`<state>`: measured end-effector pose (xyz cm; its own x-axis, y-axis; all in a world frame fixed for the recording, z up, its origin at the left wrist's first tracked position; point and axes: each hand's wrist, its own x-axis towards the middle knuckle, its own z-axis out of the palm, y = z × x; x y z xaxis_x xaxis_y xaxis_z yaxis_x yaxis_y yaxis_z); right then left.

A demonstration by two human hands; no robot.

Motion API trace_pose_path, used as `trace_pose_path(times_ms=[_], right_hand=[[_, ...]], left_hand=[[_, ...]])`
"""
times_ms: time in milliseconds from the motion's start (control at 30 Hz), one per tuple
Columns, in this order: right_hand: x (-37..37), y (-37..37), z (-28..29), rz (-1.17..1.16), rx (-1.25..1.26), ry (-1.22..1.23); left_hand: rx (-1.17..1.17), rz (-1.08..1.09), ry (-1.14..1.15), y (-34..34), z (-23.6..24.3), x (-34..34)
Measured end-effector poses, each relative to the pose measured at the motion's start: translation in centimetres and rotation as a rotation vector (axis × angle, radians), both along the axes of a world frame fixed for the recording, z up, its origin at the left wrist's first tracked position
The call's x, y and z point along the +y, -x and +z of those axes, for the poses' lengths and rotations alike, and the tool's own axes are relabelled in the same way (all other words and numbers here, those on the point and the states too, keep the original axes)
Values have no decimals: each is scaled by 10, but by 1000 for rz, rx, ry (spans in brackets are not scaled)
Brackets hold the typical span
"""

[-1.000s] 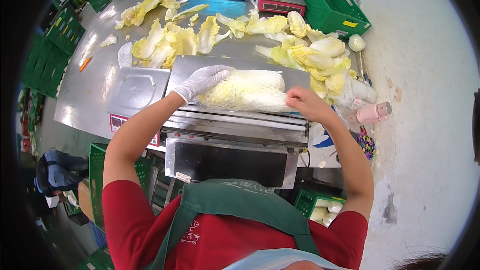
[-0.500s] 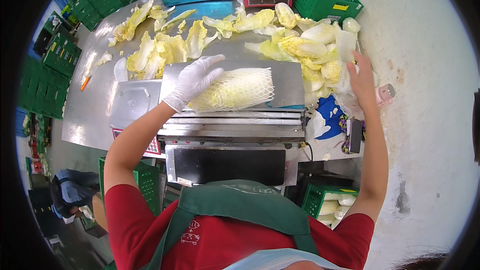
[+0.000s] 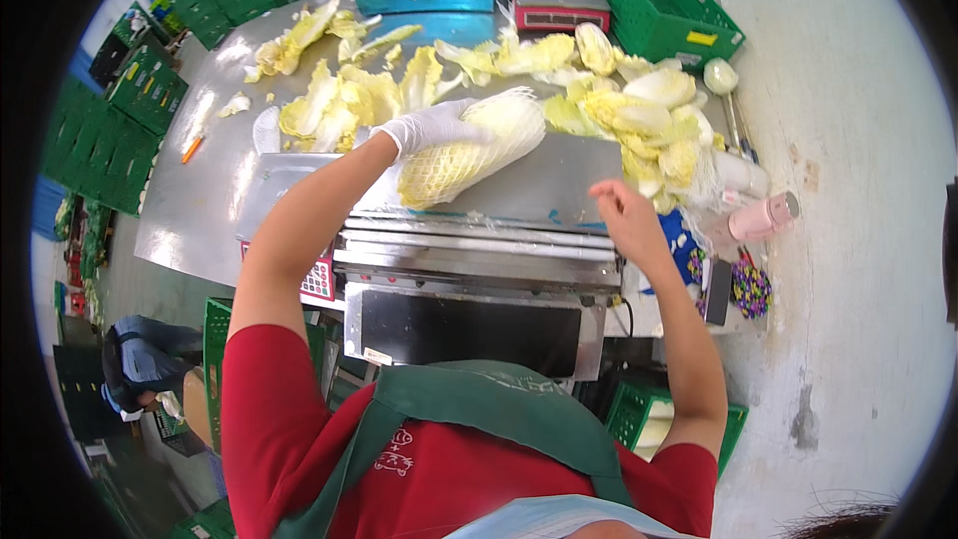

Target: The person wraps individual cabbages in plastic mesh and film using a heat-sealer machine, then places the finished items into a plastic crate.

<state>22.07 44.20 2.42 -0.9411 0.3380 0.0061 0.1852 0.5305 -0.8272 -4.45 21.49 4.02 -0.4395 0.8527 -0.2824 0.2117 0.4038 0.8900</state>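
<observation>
A Chinese cabbage in a white foam net (image 3: pixel 479 148) lies tilted on the metal plate of a wrapping machine (image 3: pixel 577 165). My left hand (image 3: pixel 437 127), in a white glove, is closed over its upper left side. My bare right hand (image 3: pixel 627 220) hangs over the plate's right edge, apart from the cabbage. Its fingers are loosely curled, and nothing shows in them. Beyond the right hand lies a pile of yellow-white cabbage leaves (image 3: pixel 639 120). Below the plate are the machine's rollers (image 3: pixel 479 250) and a dark flat panel (image 3: pixel 469 332).
Loose leaves (image 3: pixel 339 100) litter the steel table (image 3: pixel 210 210). A green crate (image 3: pixel 659 5) and a red-fronted scale (image 3: pixel 559 5) stand at the back. On the right are a pink bottle (image 3: pixel 766 218) and a ladle (image 3: pixel 720 77). Another person (image 3: pixel 150 359) bends at the far left.
My right hand has come back from the leaf pile at the right toward the plate. My left hand has turned the netted cabbage, its right end now pointing farther away.
</observation>
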Motion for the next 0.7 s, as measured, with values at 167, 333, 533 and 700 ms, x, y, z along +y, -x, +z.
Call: trace_pose_path(times_ms=[167,333,533,700], right_hand=[[-27,-12,2,-18,53,101],[-53,-29,21,10,76,116],[-52,-51,13,-97,222,39],[-60,-48,15,-170,232,41]], left_hand=[[-759,445,-305,33,-32,-39],[-877,638,-618,47,-18,-148],[-162,829,-179,76,-4,-308],[726,704,362,45,-33,-348]])
